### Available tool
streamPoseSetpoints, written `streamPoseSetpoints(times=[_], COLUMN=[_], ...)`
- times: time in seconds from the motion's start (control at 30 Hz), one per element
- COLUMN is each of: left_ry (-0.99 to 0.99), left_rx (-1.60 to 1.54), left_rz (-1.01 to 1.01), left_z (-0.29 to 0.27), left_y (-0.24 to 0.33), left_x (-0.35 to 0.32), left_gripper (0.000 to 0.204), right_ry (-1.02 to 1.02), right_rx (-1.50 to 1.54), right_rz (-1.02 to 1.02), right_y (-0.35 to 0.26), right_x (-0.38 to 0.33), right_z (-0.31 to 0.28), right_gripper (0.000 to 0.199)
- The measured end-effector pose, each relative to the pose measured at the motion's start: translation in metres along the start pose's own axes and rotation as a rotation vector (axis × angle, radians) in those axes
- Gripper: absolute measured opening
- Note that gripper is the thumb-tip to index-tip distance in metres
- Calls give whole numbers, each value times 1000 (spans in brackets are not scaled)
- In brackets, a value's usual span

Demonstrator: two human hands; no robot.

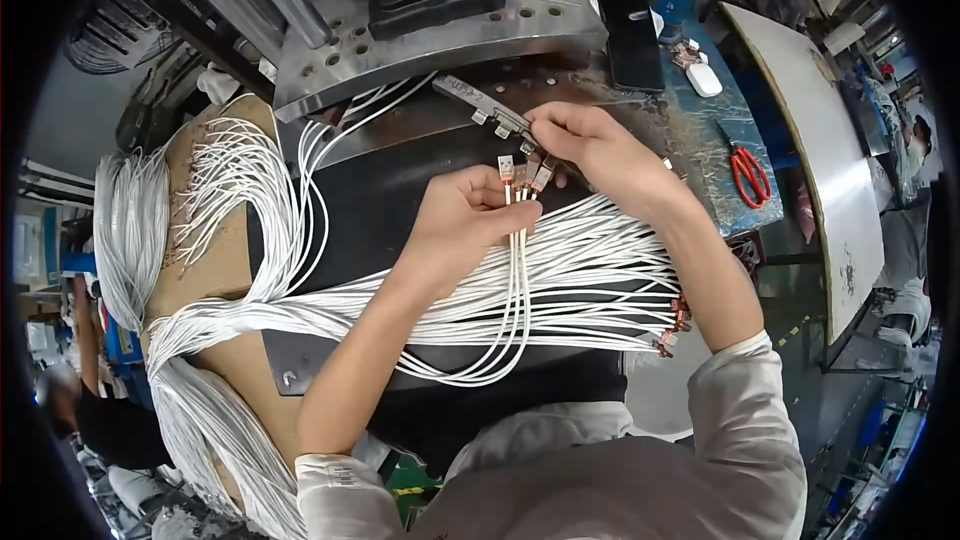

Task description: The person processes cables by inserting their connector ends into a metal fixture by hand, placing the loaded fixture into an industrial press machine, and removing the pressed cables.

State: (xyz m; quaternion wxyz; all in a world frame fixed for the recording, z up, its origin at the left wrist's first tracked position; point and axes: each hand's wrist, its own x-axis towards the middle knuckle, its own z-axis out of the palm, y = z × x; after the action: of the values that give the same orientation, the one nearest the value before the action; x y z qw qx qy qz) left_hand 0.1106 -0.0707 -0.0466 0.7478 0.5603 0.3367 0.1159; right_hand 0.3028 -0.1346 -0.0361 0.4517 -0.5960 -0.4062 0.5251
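Observation:
My left hand (462, 215) is closed on several white cables, pinching them just below their metal plug ends (507, 170). Beside it, my right hand (597, 152) grips the near end of a flat grey metal bar (470, 96) with small plug-like pieces along its edge. The bar slants up and left from my fingers, close to the cable plugs. From my left hand the held cables loop down and back into a large bundle of white cables (560, 285) lying across the black work surface (380, 210). My fingers partly hide where bar and plugs meet.
A steel press plate (440, 52) with thick posts stands at the back. A black phone (630, 35), a white mouse-shaped object (703, 80) and red-handled scissors (748, 176) lie at right. More cable bundles (135, 230) rest at left on brown board (225, 260). Another person (110, 425) is at far left.

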Motion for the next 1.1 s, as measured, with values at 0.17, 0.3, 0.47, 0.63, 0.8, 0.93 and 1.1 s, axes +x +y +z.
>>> streamPoseSetpoints(times=[0.17, 0.3, 0.47, 0.63, 0.8, 0.93, 1.1], left_ry=[-12, 2, 9, -11, 53, 41, 21], left_rx=[9, -120, -108, -71, -135, -197, -164], left_rz=[12, 12, -34, -71, -46, -60, -80], left_z=[-1, 0, -6, -5, -2, -6, -7], left_y=[-3, -2, 2, 4, 6, 2, 7], left_x=[-1, -3, -4, -5, -7, -7, -10], left_gripper=[18, 19, 21, 19, 21, 22, 21], right_ry=[-11, -39, -12, -82, -86, -129, -96], right_rx=[-50, -37, -22, -104, -52, -6, 7], right_rz=[-22, -10, 20, -66, -40, -37, -76], right_y=[1, 0, -9, 1, -5, -10, -8], right_x=[-2, -6, -10, -5, -6, -10, -10], right_z=[3, 5, 1, -6, -7, -8, -10], right_gripper=[26, 26, 26, 25, 26, 26, 32])
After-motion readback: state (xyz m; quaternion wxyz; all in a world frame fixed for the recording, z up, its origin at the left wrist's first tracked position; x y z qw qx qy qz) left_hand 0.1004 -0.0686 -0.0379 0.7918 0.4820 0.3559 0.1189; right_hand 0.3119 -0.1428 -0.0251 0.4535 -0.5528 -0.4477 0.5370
